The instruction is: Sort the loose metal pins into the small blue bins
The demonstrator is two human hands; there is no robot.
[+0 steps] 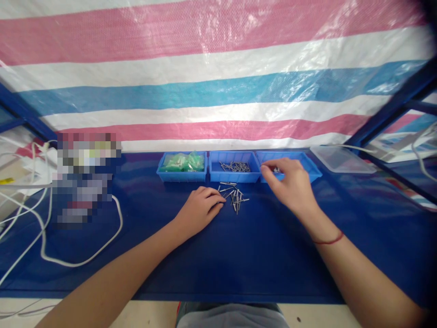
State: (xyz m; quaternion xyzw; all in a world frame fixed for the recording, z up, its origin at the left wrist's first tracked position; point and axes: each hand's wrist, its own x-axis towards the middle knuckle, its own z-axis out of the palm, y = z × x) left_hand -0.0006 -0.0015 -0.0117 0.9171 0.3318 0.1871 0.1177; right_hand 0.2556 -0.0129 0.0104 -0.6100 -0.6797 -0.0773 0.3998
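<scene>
Left of centre, your left hand (198,208) lies half-curled at the edge of the loose metal pins (236,199), slim, silvery and criss-crossed mid-frame; its hold can't be told. Below, the blue bench (259,259) stretches to its front edge. Right of centre, your right hand (292,184) arches over the right bin (314,173), thumb near fingers, grip unclear.

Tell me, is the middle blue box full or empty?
Neither: the middle blue box is partly filled. Thin metal pins lie scattered inside, and bare blue floor shows beside them.
</scene>
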